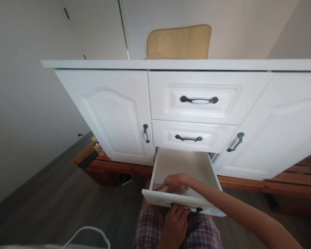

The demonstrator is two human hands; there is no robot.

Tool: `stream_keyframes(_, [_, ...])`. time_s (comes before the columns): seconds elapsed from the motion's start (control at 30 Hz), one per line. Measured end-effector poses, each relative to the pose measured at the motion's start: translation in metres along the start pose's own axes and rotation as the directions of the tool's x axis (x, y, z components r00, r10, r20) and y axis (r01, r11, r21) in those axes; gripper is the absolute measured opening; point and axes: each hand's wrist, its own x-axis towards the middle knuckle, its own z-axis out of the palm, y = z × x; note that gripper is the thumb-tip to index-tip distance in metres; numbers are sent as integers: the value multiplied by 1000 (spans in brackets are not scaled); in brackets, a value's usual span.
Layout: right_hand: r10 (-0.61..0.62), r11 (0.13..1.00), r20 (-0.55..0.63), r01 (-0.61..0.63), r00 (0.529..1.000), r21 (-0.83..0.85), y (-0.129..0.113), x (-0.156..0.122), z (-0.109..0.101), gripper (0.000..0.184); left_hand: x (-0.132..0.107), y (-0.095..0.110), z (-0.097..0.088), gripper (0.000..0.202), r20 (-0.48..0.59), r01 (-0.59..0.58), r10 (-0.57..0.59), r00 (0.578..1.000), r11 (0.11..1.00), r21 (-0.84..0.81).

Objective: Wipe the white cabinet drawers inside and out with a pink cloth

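Note:
The lowest drawer (186, 160) of a white cabinet is pulled out toward my knees. My left hand (175, 221) is at its front, fingers curled around the dark drawer handle (199, 210). Reaching in from the right, my right hand (172, 181) is inside the drawer near its front left corner. Its fingers are closed on a pale pink cloth (163, 188), part of which bunches up beside the hand (180, 189). The drawer's front panel and my hand hide some of the cloth. Behind it, the drawer's pale bottom shows.
Two shut drawers (197, 112) are above, between cabinet doors (114, 117) with dark handles. A yellow-capped bottle (99, 147) stands on a wooden platform (119, 167) at left. A yellow dotted padded item (180, 42) rests on the cabinet top. A white cable (89, 228) curves at lower left.

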Motion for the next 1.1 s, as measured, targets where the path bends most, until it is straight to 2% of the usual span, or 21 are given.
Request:
stream_keyframes(0.17, [-76, 996, 28, 77, 997, -42, 4, 0, -1, 70, -6, -1, 4, 51, -27, -5, 5, 1000, 1000, 0])
stream_keyframes(0.3, [-96, 995, 21, 96, 995, 18, 4, -2, -4, 68, -12, -6, 15, 51, -88, -22, 26, 996, 999, 41])
stream_keyframes(0.47, [-43, 997, 38, 41, 998, 61, 5, 0, -7, 69, -16, -10, 31, 45, -246, -30, 49, 968, 996, 81])
stream_keyframes(0.6, [-67, 996, 32, 65, 997, 66, 7, 1, -6, 71, -16, -6, 37, 41, -265, -5, 34, 964, 994, 111])
stream_keyframes(0.77, [-66, 989, 35, 61, 997, 138, 4, -2, -9, 61, -18, -16, 43, 40, -327, -71, 119, 937, 985, 156])
stream_keyframes(0.83, [-49, 985, 36, 42, 998, 168, 2, -3, -12, 53, -20, -22, 42, 44, -308, -93, 132, 942, 986, 138])
stream_keyframes(0.97, [-7, 982, 52, -3, 999, 191, 1, -2, -17, 39, -19, -26, 28, 46, -163, -132, 159, 974, 977, 165])
stream_keyframes(1.1, [43, 973, 126, -70, 991, 218, 6, -2, -19, 32, -16, -22, 20, 45, -152, -122, 144, 978, 981, 149])
